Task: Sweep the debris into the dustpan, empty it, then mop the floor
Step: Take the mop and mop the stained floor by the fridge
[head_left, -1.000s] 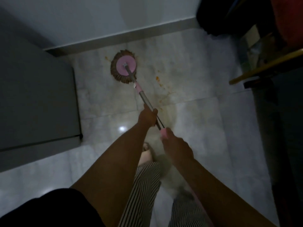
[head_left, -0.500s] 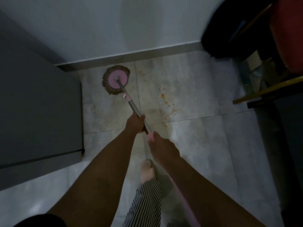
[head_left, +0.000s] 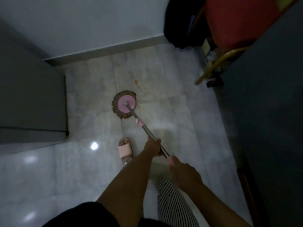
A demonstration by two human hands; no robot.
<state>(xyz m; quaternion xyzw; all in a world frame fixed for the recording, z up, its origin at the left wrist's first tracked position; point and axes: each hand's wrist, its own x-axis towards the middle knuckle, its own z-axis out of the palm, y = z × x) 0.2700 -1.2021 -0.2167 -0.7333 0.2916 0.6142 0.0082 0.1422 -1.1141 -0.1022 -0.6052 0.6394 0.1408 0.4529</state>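
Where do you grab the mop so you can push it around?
By its long pole, not the round head. The pole slants up toward the person, so come from above: left hand around the metal middle, right hand around the pink upper grip. Two spaced hands probably steer best.

Dim room: glossy pale tile floor [head_left: 49, 169], white wall [head_left: 82, 22], grey cabinet [head_left: 29, 95] left, red chair [head_left: 237, 22] right

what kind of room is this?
Likely a home interior, a narrow corner: glossy tiled floor, painted wall with skirting, grey cabinet or appliance at left, what looks like a red-seated chair at right.
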